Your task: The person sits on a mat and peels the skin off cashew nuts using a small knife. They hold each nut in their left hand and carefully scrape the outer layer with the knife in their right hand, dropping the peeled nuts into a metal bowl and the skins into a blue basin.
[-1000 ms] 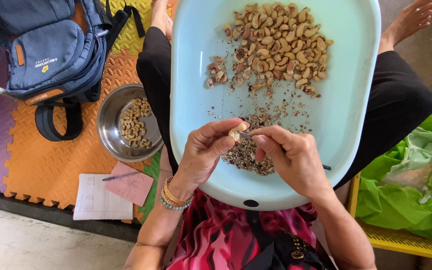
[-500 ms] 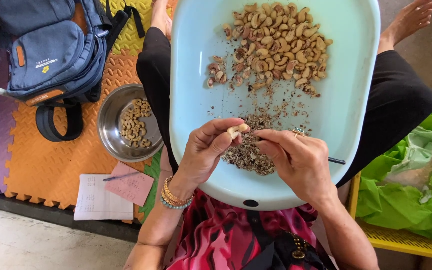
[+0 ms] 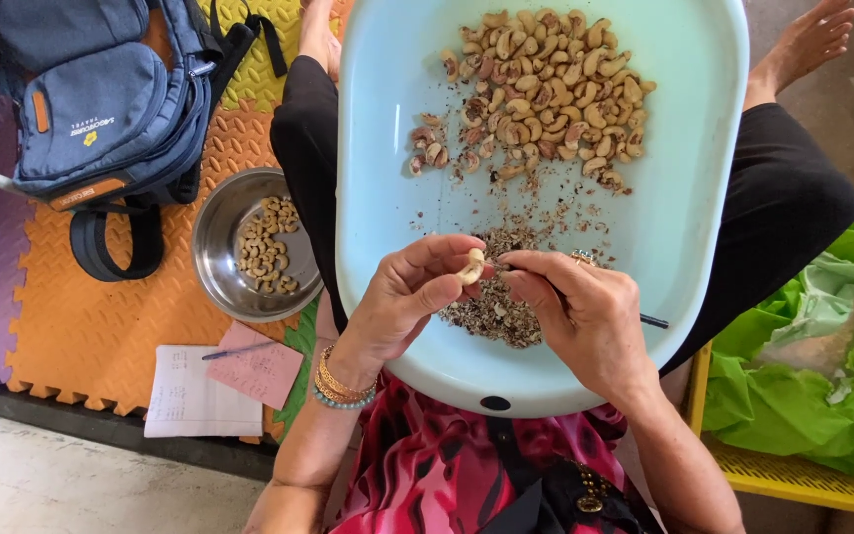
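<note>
1. Head view looks straight down on a person sitting cross-legged with a pale blue oval tray [image 3: 387,178] resting across the lap.
2. Over the near half of that tray, the left hand [image 3: 402,302] pinches a single pale cashew kernel [image 3: 470,267] between thumb and forefinger, the fingers drawn narrow around it.
3. Just beside it, the right hand [image 3: 585,316] is curled with its fingertips meeting the kernel from the other side; a thin dark tool [image 3: 654,321] sticks out past the hand toward the tray's right edge, and how the fingers grip it is hidden.
4. Directly beneath the two hands, near the tray's near edge, lies a heap of brown skin scraps [image 3: 496,311].
5. At the tray's far edge sits a pile of cashews [image 3: 546,89], some pale and some with reddish skin, well apart from the hands.
6. Bangles [image 3: 340,381] in gold and turquoise circle the left wrist.
7. Left of the tray, on the orange foam mat [image 3: 101,316], stands a steel bowl [image 3: 219,237] holding peeled kernels.
8. A blue backpack [image 3: 101,99] lies at the mat's far left corner.
9. At the mat's near edge are a sheet of white paper [image 3: 185,400], a pink note [image 3: 264,371] and a pen [image 3: 234,351] lying across them.
10. To the right, a yellow crate [image 3: 793,480] holds crumpled green plastic [image 3: 822,376].
</note>
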